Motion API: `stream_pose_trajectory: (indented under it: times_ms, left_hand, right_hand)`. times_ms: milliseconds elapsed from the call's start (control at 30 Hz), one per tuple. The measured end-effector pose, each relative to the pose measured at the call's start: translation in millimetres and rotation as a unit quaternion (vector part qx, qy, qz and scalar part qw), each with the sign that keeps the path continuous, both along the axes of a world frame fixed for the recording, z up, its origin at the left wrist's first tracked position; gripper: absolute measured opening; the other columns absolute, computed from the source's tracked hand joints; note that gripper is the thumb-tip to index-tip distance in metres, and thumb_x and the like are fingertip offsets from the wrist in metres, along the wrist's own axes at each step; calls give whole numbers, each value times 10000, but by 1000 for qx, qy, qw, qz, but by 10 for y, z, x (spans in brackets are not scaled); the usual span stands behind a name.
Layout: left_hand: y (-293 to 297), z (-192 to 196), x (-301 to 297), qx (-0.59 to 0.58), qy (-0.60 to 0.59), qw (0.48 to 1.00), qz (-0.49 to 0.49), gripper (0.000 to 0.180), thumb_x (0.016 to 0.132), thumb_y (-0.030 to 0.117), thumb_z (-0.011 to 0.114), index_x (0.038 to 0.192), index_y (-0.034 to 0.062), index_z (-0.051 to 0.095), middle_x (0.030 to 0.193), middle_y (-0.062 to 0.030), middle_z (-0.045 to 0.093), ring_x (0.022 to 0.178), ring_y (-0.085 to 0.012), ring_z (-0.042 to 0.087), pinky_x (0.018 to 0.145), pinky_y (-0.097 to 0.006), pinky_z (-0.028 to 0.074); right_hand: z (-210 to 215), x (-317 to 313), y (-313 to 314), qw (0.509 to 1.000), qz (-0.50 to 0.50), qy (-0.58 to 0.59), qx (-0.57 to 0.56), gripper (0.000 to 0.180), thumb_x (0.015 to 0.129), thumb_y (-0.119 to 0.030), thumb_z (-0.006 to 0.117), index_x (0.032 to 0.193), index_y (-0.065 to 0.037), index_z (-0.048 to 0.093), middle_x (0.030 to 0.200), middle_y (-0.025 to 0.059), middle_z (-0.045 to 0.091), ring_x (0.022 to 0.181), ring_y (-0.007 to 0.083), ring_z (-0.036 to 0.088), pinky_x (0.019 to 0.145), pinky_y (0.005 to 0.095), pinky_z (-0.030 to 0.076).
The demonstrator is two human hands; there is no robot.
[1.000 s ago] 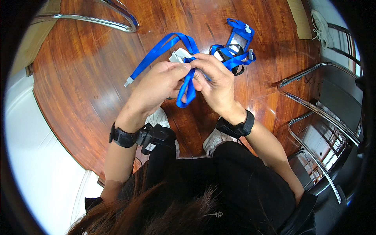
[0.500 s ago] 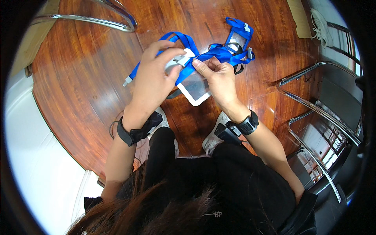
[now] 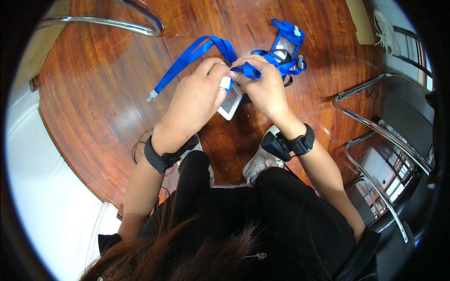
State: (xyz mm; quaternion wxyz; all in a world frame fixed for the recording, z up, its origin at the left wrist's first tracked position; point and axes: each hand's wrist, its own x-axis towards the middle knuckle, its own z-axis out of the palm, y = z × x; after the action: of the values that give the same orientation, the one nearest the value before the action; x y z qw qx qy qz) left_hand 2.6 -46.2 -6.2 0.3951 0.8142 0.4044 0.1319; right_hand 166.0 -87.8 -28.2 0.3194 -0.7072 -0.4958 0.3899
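My left hand [image 3: 199, 96] and my right hand [image 3: 265, 86] meet above the wooden floor, both pinching a blue lanyard [image 3: 197, 54]. A clear white-edged badge holder [image 3: 230, 104] hangs from the lanyard's clip just below my fingers. The strap loops away to the upper left and ends in a small grey tip [image 3: 153, 96]. Beyond my right hand, several more blue lanyards with a badge holder [image 3: 287, 47] lie in a heap on the floor. Each wrist carries a black band.
Chrome chair frames curve in at the top left [image 3: 117, 21] and along the right side [image 3: 375, 126]. My white shoes [image 3: 258, 164] rest on the reddish wooden floor [image 3: 93, 93]. A white wall or skirting runs down the left edge.
Both hands have lifted a little and drawn closer together on the clip. The badge holder has swung from in front of the hands to hang below the fingers.
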Motion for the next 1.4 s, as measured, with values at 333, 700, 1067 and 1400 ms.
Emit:
stream_pose_trajectory:
  times_ms: [333, 700, 1067, 1400]
  left_hand:
    - [-27, -4, 81, 13, -93, 995, 39, 255, 809, 11, 586, 1061, 8, 548, 990, -204, 620, 867, -390, 624, 730, -403, 517]
    - [-88, 8, 72, -71, -84, 989, 99, 296, 805, 36, 598, 1088, 20, 511, 871, -230, 627, 789, -400, 637, 670, -422, 505]
    - [-16, 4, 32, -101, -25, 989, 107, 338, 812, 91, 585, 1128, -1, 506, 946, -233, 644, 868, -401, 642, 731, -403, 503]
    - [25, -2, -108, -185, 3, 982, -38, 370, 838, 40, 538, 1184, -7, 415, 993, -267, 566, 951, -444, 577, 780, -454, 460]
  right_hand:
    - [38, -74, -35, 976, -161, 145, -17, 207, 775, -87, 773, 879, 22, 631, 747, 68, 679, 660, 95, 634, 608, 233, 514]
    - [98, -107, -69, 983, -121, 132, -46, 115, 821, -76, 702, 896, 10, 705, 819, 123, 699, 683, 162, 669, 625, 276, 521]
    - [143, -20, -45, 992, 31, 118, 28, 201, 778, -112, 693, 921, 30, 692, 899, 129, 678, 782, 206, 680, 701, 286, 531]
    - [124, 91, 6, 961, 129, 213, -122, 307, 751, -186, 772, 942, 32, 671, 813, 96, 678, 757, 153, 655, 704, 293, 526]
